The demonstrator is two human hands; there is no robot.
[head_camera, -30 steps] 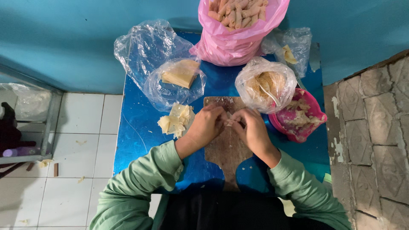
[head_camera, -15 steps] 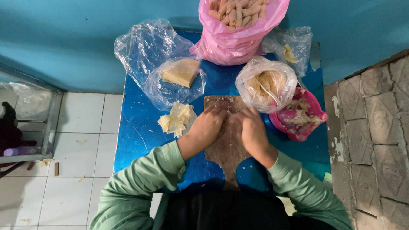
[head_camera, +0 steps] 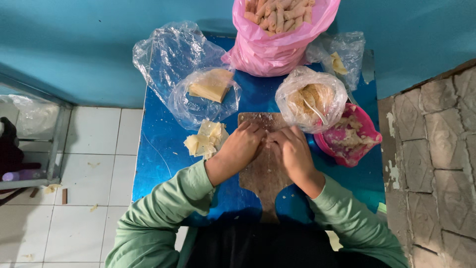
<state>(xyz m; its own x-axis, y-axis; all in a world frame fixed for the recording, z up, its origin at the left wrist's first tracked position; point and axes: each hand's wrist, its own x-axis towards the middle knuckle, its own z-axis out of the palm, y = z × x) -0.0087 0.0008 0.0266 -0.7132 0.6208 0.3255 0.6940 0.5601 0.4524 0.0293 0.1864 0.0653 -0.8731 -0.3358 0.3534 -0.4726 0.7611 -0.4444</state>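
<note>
My left hand (head_camera: 243, 146) and my right hand (head_camera: 291, 149) rest side by side, fingers curled down, on a wooden cutting board (head_camera: 265, 178) that lies on a small blue table (head_camera: 158, 149). Whatever is under the fingers is hidden. A small pile of pale wrapper sheets (head_camera: 204, 140) lies just left of my left hand. A pink bowl of crumbly filling (head_camera: 349, 139) stands to the right of my right hand. Both arms wear green sleeves.
A clear bag with a wrapper stack (head_camera: 210, 84) lies at the back left. A pink bag of finished rolls (head_camera: 277, 30) stands at the back, a clear bag of crumbs (head_camera: 310, 99) before it. Teal wall behind, white tiles left, stone wall right.
Both hands stayed on the board, pressed a little closer together, fingers shifting slightly. Nothing else moved.
</note>
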